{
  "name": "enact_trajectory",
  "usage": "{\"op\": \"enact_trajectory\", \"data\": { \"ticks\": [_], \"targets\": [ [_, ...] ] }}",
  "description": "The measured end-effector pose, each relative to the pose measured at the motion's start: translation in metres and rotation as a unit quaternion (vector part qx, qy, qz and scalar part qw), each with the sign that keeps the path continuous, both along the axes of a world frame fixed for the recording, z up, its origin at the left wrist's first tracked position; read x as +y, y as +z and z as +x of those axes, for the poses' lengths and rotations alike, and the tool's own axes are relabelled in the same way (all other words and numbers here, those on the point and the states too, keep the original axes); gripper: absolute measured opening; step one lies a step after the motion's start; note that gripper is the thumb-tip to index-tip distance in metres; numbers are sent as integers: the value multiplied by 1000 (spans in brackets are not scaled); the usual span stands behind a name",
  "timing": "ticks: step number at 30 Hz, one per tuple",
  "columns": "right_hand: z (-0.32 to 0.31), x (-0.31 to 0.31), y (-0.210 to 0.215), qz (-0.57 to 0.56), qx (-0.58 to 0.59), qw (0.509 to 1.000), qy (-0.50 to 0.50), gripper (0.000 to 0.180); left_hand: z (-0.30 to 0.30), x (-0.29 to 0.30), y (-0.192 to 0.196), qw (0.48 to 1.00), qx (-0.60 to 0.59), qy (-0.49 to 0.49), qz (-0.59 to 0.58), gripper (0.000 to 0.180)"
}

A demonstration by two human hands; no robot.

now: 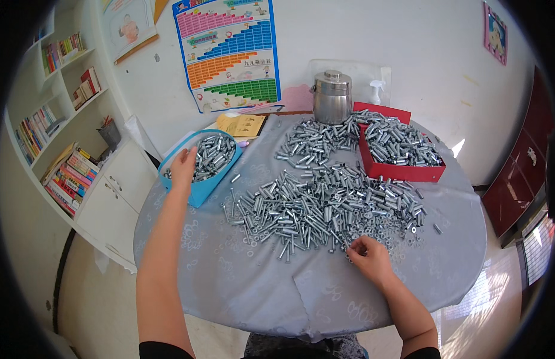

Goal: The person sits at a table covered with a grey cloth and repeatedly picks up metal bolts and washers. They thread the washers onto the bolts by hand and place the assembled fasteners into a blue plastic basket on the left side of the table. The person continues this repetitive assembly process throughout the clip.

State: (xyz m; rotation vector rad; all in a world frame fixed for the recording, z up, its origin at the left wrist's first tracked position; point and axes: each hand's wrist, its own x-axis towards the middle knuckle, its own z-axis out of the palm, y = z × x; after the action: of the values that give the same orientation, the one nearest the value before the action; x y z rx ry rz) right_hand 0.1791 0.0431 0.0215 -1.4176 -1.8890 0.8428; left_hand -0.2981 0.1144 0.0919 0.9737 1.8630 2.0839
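My left hand [183, 166] reaches into a blue heart-shaped box [201, 192] full of grey metal bolts at the table's left edge; its fingers rest on the bolts and I cannot tell whether they hold one. My right hand [367, 254] rests near the table's front with its fingertips pinched at the near edge of a big pile of metal bolts and washers [319, 206]. What sits between the fingertips is too small to make out.
A round table with a grey cloth [241, 287] carries a red box [403, 172] heaped with bolts at the back right, a steel canister [332, 97], a spray bottle [377, 91] and a yellow booklet [241, 125]. White bookshelves [62, 119] stand left, a dark red cabinet [523, 173] right.
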Motion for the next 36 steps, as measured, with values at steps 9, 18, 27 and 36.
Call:
{"op": "enact_trajectory", "data": {
  "ticks": [9, 18, 27, 36],
  "targets": [
    [4, -1, -2, -17, 67, 998, 14, 15, 171, -63, -48, 793, 484, -365, -59, 11],
    [8, 6, 1, -206, 309, 924, 96, 33, 201, -64, -62, 750, 497, -392, -191, 17],
    [4, -1, 13, -181, 358, 912, 91, 40, 208, -78, -54, 824, 373, -392, -165, 21],
    [0, -5, 0, -45, 369, 924, 89, 34, 270, -112, -63, 836, 123, -508, -165, 23]
  ]
}}
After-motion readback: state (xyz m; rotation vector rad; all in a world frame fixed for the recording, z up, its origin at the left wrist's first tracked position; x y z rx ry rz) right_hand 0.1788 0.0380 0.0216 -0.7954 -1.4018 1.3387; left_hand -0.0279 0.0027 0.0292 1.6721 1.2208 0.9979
